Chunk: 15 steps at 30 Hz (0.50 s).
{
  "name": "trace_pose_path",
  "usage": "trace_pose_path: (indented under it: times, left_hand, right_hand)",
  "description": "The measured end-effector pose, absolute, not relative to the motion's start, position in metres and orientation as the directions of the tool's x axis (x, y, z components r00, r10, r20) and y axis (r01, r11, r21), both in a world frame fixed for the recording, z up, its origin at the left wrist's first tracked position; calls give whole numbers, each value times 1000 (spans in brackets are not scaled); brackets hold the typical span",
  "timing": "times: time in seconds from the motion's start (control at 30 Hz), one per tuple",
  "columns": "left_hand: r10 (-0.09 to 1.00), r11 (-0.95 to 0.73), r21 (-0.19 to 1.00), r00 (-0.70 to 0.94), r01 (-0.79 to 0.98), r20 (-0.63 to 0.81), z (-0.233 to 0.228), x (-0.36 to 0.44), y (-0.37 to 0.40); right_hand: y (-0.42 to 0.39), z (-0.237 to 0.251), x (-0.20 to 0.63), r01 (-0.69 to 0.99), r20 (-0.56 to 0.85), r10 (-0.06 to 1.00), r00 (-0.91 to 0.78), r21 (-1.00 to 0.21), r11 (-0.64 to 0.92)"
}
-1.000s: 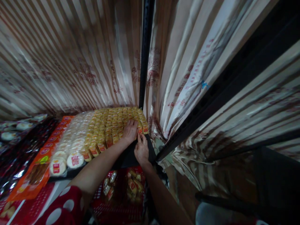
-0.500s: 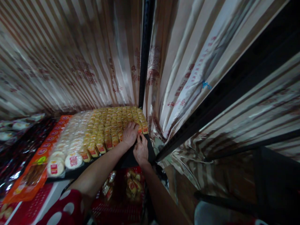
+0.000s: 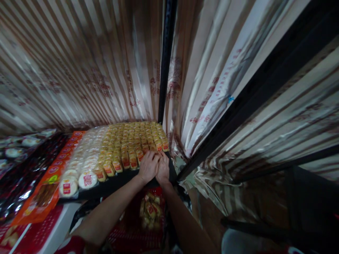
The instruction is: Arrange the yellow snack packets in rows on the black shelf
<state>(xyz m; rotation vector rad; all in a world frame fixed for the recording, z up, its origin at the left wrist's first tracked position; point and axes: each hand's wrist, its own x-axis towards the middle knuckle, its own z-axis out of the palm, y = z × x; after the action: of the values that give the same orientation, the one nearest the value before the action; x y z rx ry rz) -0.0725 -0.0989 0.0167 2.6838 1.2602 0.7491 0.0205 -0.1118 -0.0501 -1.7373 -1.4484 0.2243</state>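
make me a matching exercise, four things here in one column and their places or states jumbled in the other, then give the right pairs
Column one
1. golden rows
2. white round packs
3. orange packages
4. red basket

Column two
A. holding loose packets
B. between the dark shiny packs and the white round packs
C. between the orange packages and the golden rows
D. closest to the fingertips of the left hand and right hand

Right pairs: 1-D, 2-C, 3-B, 4-A
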Motion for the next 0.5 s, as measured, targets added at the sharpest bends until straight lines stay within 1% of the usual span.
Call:
trace_pose_path:
  times: [0.1,0.2,0.27,0.33,0.37,0.43,0.5]
  left_hand:
    - [778,-628,410,516,661,358,0,-84,-132]
    - [816,-573,526,497,628,295,-17,-103,-165]
    - [842,-532,575,462,622,280,-27,-119,-186]
    - [860,-498,593,451,633,241,-37,-136,-207]
    - [866,-479,595,460,646,197,-42,-145,-216]
    - [872,-420,603,485,678,62,-53,-162,-233]
    - [889,-306,616,449,726,-88,-66,-175,-245]
  right_hand:
    - [-112,-53,24,687,414,842,346,-723,73]
    - [-115,-46,24,672,491,807,328,-722,166]
    - [-122,-36,21,661,520,795,313,-720,211]
    - [-136,-27,12,645,524,803,283,-724,246]
    - [-146,-23,6,629,514,819,255,-731,264]
    - [-169,-22,-10,573,465,869,172,-764,295]
    - [-195,-31,-29,522,368,927,68,-805,281]
